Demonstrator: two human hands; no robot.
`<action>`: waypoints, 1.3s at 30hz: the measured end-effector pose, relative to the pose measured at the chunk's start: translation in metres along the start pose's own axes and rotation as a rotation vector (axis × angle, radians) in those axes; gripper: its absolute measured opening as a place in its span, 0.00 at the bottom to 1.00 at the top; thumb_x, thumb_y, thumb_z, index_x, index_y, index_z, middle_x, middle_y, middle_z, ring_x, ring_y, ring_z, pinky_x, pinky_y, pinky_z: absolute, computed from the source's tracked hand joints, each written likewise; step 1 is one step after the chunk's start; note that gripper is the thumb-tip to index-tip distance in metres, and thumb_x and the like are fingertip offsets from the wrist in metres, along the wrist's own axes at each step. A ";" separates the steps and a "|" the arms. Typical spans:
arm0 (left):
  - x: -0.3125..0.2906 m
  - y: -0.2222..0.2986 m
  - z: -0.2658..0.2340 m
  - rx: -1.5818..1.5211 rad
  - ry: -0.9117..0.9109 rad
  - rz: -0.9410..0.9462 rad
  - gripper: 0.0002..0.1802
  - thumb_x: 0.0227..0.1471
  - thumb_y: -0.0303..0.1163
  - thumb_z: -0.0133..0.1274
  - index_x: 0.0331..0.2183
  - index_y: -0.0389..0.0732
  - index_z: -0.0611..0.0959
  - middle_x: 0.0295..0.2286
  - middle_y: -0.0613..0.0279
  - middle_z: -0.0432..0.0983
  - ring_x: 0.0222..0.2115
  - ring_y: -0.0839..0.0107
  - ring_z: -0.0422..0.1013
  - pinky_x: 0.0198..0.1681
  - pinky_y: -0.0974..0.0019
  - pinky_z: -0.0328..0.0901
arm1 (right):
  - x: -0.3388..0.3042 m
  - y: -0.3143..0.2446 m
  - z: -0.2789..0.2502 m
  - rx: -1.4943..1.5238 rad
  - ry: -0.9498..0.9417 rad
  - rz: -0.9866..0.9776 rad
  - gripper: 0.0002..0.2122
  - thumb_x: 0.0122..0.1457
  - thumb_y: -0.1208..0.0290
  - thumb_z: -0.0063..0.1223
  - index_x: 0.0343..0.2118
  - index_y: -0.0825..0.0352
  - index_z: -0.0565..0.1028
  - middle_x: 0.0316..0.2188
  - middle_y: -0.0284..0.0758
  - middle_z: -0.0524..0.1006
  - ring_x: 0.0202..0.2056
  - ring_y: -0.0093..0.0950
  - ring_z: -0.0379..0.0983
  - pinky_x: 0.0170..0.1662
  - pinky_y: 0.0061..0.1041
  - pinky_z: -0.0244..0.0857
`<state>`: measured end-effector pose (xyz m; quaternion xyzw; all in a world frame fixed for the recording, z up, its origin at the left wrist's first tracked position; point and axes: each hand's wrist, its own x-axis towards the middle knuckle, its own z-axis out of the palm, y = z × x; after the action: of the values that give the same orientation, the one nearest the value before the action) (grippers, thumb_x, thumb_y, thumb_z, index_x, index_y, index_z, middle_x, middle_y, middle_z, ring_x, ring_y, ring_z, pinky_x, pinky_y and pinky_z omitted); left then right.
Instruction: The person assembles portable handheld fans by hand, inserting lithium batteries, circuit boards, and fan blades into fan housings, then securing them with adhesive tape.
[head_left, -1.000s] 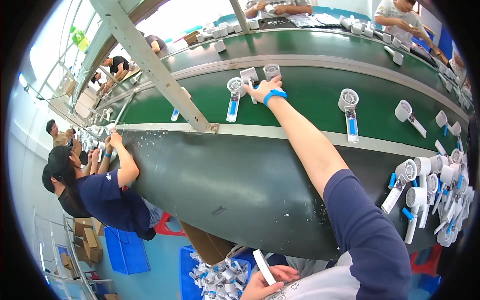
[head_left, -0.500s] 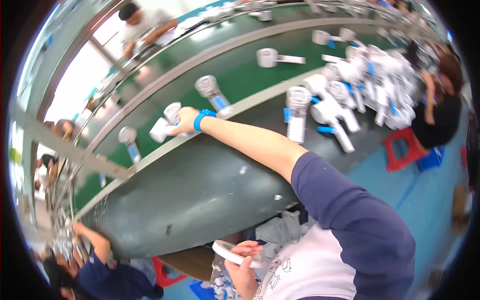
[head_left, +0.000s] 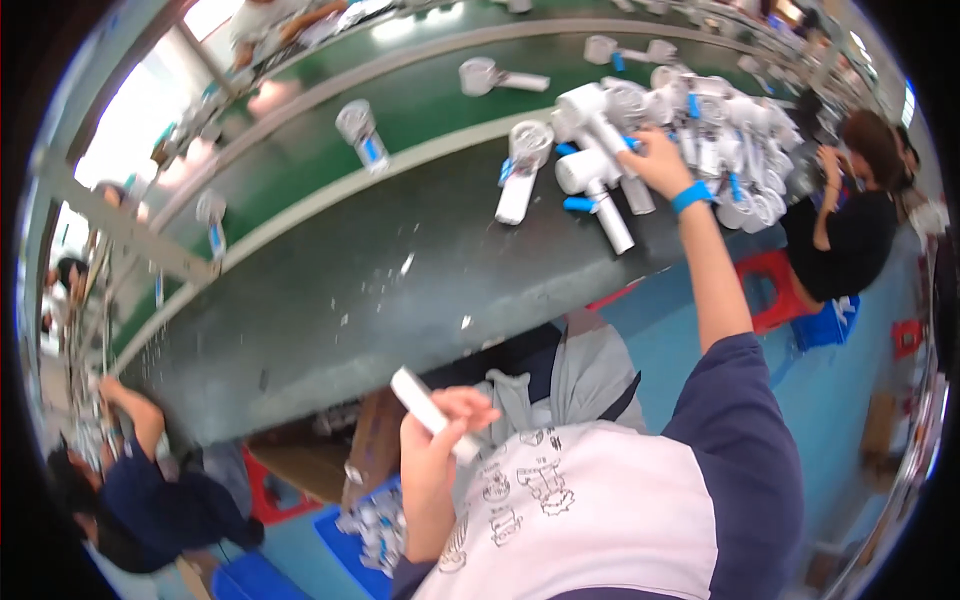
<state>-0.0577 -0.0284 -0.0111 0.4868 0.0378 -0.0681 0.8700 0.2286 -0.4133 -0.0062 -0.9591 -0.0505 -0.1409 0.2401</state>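
My left hand point(head_left: 432, 455) is low in front of my chest, closed round a white roll of tape point(head_left: 424, 402) seen nearly edge-on. At the front of a heap of white handheld fans point(head_left: 715, 130), my right hand point(head_left: 660, 165), with a blue band at the wrist, pinches the handle end of one white handheld fan point(head_left: 592, 112). Its round head points away to the left. Beside it lie another fan with a blue tab point(head_left: 588, 178) and a fan with a clear-fronted head point(head_left: 520, 175). My fingertips are partly hidden among the fans.
A dark work table point(head_left: 330, 290) runs along a green conveyor belt point(head_left: 420, 120) with a few spaced fans. Co-workers sit at the right point(head_left: 850, 210) and lower left point(head_left: 160, 490). A blue bin point(head_left: 345, 545) of parts and red stools point(head_left: 765, 290) stand on the floor.
My right hand has left a fan on the belt and swung right to the heap, taking hold of a fan there. The tape roll has turned in my left hand.
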 end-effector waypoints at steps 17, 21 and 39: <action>0.035 0.016 0.038 0.401 -0.685 0.286 0.09 0.47 0.30 0.57 0.30 0.36 0.76 0.29 0.55 0.77 0.36 0.61 0.74 0.42 0.59 0.65 | -0.138 -0.264 0.056 1.574 -0.407 0.128 0.10 0.66 0.68 0.34 0.36 0.68 0.67 0.09 0.30 0.65 0.09 0.14 0.54 0.13 0.15 0.47; 0.026 0.015 0.031 0.450 -0.689 0.171 0.09 0.46 0.28 0.58 0.28 0.39 0.74 0.27 0.59 0.76 0.31 0.67 0.72 0.35 0.63 0.65 | -0.136 -0.271 0.073 1.604 -0.562 0.228 0.11 0.67 0.65 0.35 0.35 0.68 0.66 0.08 0.30 0.63 0.08 0.15 0.53 0.12 0.16 0.48; 0.034 0.025 -0.008 0.118 -0.303 -0.040 0.11 0.45 0.24 0.56 0.26 0.44 0.68 0.19 0.67 0.73 0.23 0.71 0.73 0.43 0.59 0.60 | -0.092 -0.255 -0.004 1.069 -0.436 -0.754 0.07 0.53 0.70 0.51 0.26 0.69 0.74 0.23 0.38 0.73 0.25 0.28 0.70 0.29 0.28 0.66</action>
<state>-0.0207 -0.0117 0.0011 0.5205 -0.0881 -0.1601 0.8341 0.0981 -0.1934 0.0839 -0.6323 -0.4904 0.0254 0.5992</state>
